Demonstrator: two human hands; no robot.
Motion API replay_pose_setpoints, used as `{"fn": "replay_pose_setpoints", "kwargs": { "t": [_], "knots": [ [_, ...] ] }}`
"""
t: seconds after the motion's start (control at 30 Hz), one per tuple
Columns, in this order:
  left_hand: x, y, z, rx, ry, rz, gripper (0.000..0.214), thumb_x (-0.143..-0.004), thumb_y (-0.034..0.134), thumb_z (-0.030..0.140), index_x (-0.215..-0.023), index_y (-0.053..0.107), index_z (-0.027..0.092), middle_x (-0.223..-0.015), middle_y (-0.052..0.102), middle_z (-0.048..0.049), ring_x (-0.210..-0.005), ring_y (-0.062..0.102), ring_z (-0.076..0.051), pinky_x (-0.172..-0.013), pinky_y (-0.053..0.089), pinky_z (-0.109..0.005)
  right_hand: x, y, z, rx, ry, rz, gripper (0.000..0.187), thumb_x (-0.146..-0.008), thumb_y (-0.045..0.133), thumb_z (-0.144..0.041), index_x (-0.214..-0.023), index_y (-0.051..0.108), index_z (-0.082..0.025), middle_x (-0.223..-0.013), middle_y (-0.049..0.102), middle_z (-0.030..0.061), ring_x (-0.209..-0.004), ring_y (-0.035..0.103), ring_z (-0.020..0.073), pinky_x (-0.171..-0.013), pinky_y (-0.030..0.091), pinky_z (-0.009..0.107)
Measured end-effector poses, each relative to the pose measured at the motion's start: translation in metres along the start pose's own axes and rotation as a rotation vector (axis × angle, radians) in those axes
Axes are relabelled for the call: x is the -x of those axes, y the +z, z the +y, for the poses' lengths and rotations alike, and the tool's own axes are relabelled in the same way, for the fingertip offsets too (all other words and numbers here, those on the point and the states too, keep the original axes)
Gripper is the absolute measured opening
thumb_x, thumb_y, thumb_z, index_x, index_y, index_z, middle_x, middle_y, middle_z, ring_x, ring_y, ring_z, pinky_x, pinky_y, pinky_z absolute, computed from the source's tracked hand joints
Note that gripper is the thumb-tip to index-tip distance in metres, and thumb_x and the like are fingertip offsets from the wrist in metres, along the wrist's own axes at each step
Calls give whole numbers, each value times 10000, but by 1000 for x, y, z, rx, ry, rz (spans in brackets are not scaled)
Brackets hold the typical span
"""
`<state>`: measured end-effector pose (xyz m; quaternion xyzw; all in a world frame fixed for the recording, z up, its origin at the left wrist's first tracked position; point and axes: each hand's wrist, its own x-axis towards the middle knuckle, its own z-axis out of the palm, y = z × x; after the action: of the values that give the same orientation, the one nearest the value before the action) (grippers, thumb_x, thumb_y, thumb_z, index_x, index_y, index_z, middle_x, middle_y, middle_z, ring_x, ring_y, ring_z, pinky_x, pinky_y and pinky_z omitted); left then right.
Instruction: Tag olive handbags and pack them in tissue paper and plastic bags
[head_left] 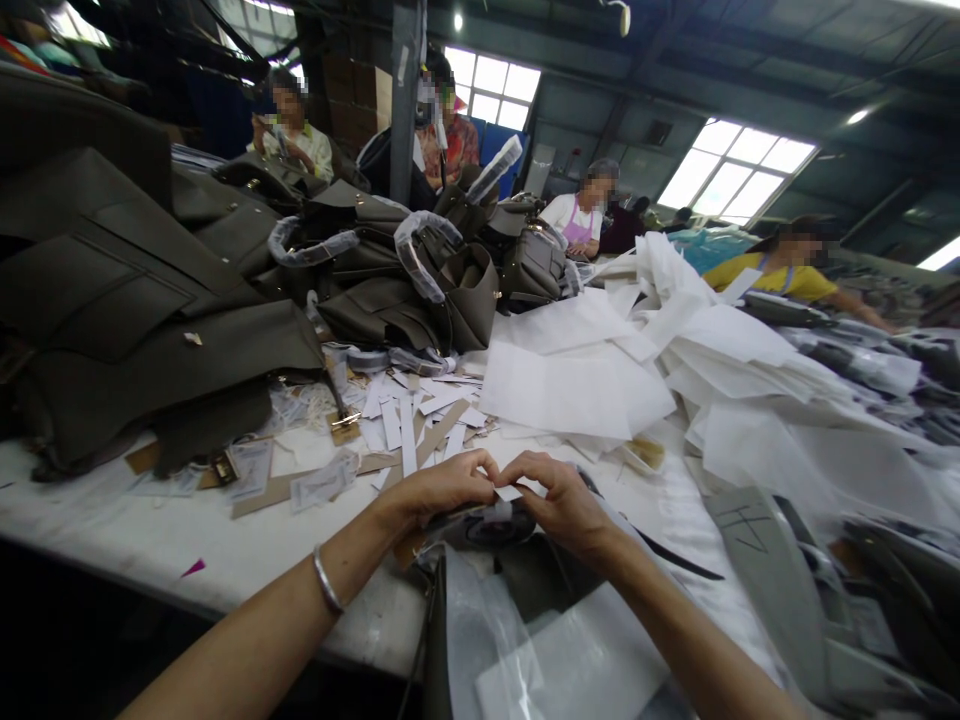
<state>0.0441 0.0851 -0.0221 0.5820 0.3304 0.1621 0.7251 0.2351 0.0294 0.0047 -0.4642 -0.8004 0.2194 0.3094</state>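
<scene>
My left hand (pixel 439 488) and my right hand (pixel 559 500) meet over the near edge of the white table (pixel 150 540). Between their pinched fingertips is a small white strip of paper or tape (pixel 508 492). It sits against the wrapped handle (pixel 480 525) of a dark olive handbag (pixel 525 590) that stands right in front of me, partly covered by clear plastic and white paper. A silver bangle is on my left wrist.
A heap of olive handbags (pixel 150 300) fills the left and back of the table. Loose white strips and card pieces (pixel 409 420) lie in the middle. Crumpled white paper sheets (pixel 675 350) spread to the right. Several other people sit at the far side.
</scene>
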Motion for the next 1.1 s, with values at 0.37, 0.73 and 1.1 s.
{"fn": "replay_pose_setpoints", "kwargs": {
  "t": [0.37, 0.73, 1.1],
  "knots": [
    [3, -12, -15, 198, 18, -41, 376, -630, 719, 342, -923, 548, 179, -789, 601, 29, -649, 541, -114, -598, 419, -234, 14, -16, -34, 487, -179, -269, 511, -866, 666, -192, -1356, 555, -290, -1331, 635, 72, -1217, 567, 298, -1106, 329, 586],
    [12, -5, -9, 191, 145, 78, 377, -595, 750, 276, -850, 486, 191, -692, 542, 64, -584, 479, -82, -551, 323, -206, 42, -5, -58, 92, 441, 186, 416, -960, 478, -494, -713, 658, -212, -701, 689, 37, -655, 643, 186, -620, 488, 305],
    [31, 19, -10, -14, 275, 194, 273, -635, 658, 211, -842, 481, 199, -658, 468, 81, -571, 404, -83, -524, 279, -208, 33, 38, -45, -839, 834, -141, 500, -718, 693, -633, -732, 612, -140, -458, 534, -62, -298, 357, 34, -301, 213, 167]
  ]
}}
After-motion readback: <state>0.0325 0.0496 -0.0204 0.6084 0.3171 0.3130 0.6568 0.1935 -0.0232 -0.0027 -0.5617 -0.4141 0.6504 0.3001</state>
